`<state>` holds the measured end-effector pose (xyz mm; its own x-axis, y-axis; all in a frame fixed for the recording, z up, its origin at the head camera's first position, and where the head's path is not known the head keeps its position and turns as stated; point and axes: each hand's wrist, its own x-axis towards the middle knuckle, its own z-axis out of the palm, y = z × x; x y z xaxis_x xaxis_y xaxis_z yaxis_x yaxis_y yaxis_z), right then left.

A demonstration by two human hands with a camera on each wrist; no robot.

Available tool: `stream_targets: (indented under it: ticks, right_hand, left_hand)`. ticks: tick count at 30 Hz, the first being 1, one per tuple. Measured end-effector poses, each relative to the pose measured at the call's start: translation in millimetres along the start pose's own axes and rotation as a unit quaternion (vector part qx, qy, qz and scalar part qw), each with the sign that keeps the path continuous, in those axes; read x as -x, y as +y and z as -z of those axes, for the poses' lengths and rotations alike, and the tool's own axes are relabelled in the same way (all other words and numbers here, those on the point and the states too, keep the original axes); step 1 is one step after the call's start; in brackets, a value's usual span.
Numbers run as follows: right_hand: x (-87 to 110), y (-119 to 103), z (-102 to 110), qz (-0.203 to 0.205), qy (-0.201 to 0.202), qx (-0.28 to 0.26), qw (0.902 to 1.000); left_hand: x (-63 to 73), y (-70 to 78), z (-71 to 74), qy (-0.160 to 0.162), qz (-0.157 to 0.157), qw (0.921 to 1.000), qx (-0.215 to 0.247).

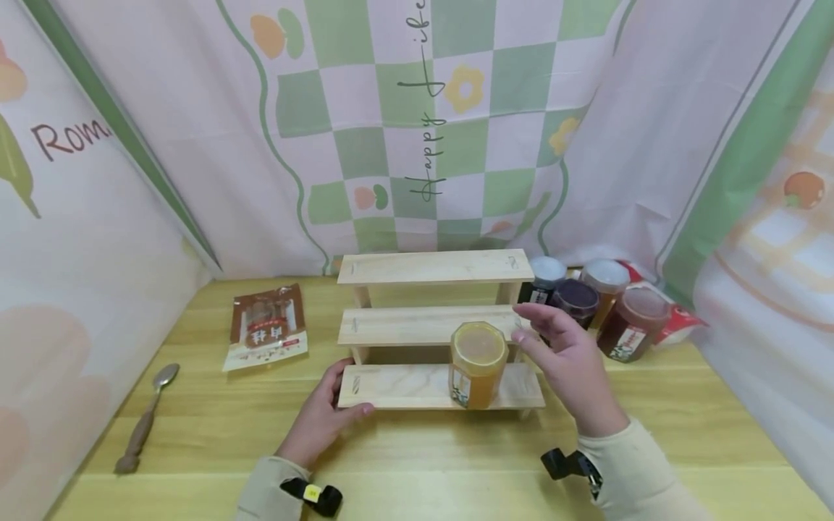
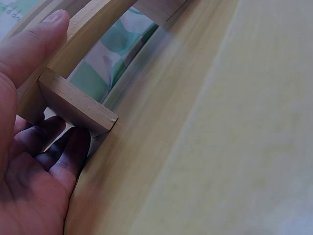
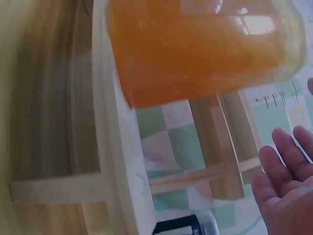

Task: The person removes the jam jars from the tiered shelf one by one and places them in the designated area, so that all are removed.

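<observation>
A three-tier wooden step shelf point(image 1: 410, 387) stands in the middle of the table. My left hand point(image 1: 321, 422) grips the left end of its lowest tier. In the left wrist view, the thumb point(image 2: 36, 44) lies along the plank and the fingers curl beside the end leg point(image 2: 73, 103). An amber jar with a pale yellow lid point(image 1: 478, 362) stands upright on the lowest tier, right of centre. My right hand point(image 1: 570, 358) hovers at the shelf's right side with relaxed fingers. Apart from the jar in the right wrist view, that hand point(image 3: 288, 186) holds nothing.
Several jars, among them a dark red one point(image 1: 632, 325), stand behind the right hand, with a red-and-white packet point(image 1: 680, 324) beside them. Left of the shelf lie a brown packet point(image 1: 267, 325) and a wooden-handled spoon point(image 1: 145, 427). A printed curtain point(image 1: 339, 94) hangs behind the table.
</observation>
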<state>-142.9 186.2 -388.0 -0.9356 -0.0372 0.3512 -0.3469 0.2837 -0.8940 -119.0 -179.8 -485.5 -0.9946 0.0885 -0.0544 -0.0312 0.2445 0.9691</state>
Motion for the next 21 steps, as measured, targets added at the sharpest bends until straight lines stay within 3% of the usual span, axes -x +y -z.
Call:
stream_targets:
  ticks: [16, 21]
  right_hand:
    - [13.5, 0, -29, 0.042, -0.054, -0.030, 0.9972]
    - [16.9, 2, -38, 0.011, -0.063, -0.032, 0.9975]
  left_hand:
    - [-2.6, -5.5, 0.4, -0.001, -0.010, 0.9999, 0.005]
    - [-2.9, -5.9, 1.1, -0.003, -0.010, 0.9999, 0.011]
